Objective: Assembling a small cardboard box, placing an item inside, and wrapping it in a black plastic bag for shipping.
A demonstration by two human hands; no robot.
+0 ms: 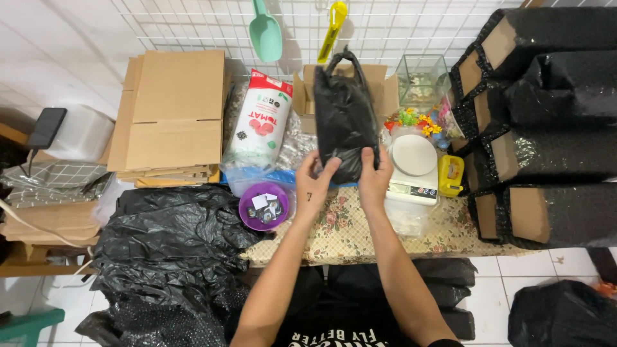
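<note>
Your left hand [313,186] and right hand [375,178] both pinch the lower edge of a black plastic bag [344,119], thumbs in front, fingers curled behind, holding it upright above the middle of the table. The bag is thin, glossy and crinkled, with its loop handles standing up at the far end.

Beneath your hands lies a floral tablecloth [344,234], cream with pink blooms. Just left of your left hand sits a round purple bowl [264,205] holding small dark and white pieces. Just right of your right hand stands a white digital scale [413,164] with a smooth round platter, and beside it a small yellow boxy object [451,175].

Farther off, a white and red printed pouch [262,119] leans at a slant, and behind the bag is an open cardboard box [379,83]. A clear glass tank [422,80] stands to its right. Flat brown cardboard sheets [172,112] are stacked at far left. A mint scoop [265,32] and a yellow tool [332,29] hang on the white wire grid [193,26].

Crumpled black plastic sheeting [170,241] heaps at near left; parcels in black bubble wrap [546,122] pile at right.
</note>
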